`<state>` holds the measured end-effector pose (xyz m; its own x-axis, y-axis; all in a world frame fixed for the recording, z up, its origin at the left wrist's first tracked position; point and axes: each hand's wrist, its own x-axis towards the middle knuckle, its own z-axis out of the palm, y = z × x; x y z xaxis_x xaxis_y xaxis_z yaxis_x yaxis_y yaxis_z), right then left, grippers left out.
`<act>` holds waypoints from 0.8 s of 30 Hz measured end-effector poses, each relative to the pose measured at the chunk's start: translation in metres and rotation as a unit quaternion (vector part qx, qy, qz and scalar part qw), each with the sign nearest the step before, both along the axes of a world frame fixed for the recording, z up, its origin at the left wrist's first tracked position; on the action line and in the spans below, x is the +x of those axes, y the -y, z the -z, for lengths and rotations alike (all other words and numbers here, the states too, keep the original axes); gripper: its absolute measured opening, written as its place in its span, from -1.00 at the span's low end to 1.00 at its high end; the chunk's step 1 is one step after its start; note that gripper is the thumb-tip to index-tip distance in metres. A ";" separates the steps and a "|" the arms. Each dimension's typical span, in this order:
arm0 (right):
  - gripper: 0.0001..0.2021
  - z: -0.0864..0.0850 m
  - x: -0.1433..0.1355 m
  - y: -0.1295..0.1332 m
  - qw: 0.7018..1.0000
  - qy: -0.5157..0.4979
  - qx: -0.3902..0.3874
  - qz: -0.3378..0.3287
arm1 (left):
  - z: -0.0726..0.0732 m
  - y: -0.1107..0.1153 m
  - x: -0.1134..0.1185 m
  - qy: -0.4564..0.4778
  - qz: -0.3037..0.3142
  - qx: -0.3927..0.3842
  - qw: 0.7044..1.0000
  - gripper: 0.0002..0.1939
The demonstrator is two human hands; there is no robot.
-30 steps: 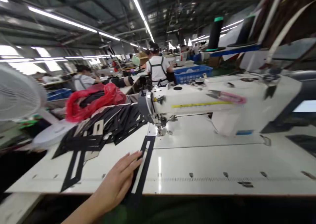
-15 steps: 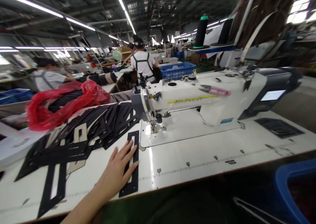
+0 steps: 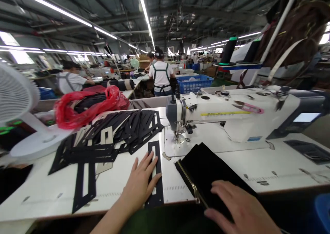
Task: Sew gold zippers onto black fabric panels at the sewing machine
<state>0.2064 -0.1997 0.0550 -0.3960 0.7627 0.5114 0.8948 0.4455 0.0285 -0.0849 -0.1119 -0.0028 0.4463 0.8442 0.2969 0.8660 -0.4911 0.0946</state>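
My left hand (image 3: 140, 182) lies flat with spread fingers on a narrow black frame-shaped piece (image 3: 159, 168) with a long slot, near the table's front edge. At the right, my right hand (image 3: 239, 206) is on a black fabric piece (image 3: 206, 161) with a gold-toothed zipper (image 3: 190, 182) along its left side. Thumb and index finger show apart over the cloth; the other fingertips are hidden. The cloth's far corner reaches the front of the sewing machine (image 3: 219, 113) bed, below and right of its needle area.
Overlapping black slotted pieces (image 3: 123, 130) cover the left tabletop. Behind them sits a red plastic bag (image 3: 69, 113) with dark contents. A white fan (image 3: 28, 124) stands at far left, pink-handled thread snips (image 3: 249, 106) lie on the machine arm, and a co-worker (image 3: 161, 72) is beyond.
My right hand has come into view with the black zippered fabric piece. My left hand stays on the slotted piece. The view has shifted left, revealing the fan.
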 end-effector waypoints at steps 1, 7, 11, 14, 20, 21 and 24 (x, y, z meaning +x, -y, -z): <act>-0.63 -0.001 0.005 -0.007 1.000 -0.020 -0.009 0.016 | -0.002 0.000 0.001 0.009 0.004 0.001 1.000 -0.49; -0.58 0.027 0.046 -0.066 0.983 -0.082 -0.090 0.138 | -0.030 0.010 0.029 0.127 0.106 0.003 0.986 -0.70; -0.65 0.036 0.044 -0.084 0.978 -0.093 -0.115 0.147 | -0.050 0.008 0.067 0.135 0.233 -0.042 0.962 -0.64; -0.73 0.026 0.026 -0.069 0.984 -0.108 -0.077 0.119 | -0.052 -0.007 0.089 0.086 0.297 -0.056 0.949 -0.75; -0.86 0.018 -0.001 -0.015 0.985 -0.084 -0.145 0.035 | -0.046 -0.029 0.098 0.041 0.353 -0.051 0.933 -0.85; -0.88 0.016 0.000 -0.011 0.985 -0.084 -0.148 0.029 | -0.049 -0.028 0.097 0.051 0.354 -0.045 0.933 -0.85; -0.83 0.002 0.012 -0.007 0.984 -0.113 -0.134 0.027 | -0.066 -0.020 0.093 0.117 0.305 -0.040 0.944 -0.88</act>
<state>0.2181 -0.1930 0.0530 -0.2511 0.8988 0.3593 0.8870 0.3623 -0.2863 0.0077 -0.0921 0.0628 0.7874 0.4748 0.3932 0.3750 -0.8752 0.3058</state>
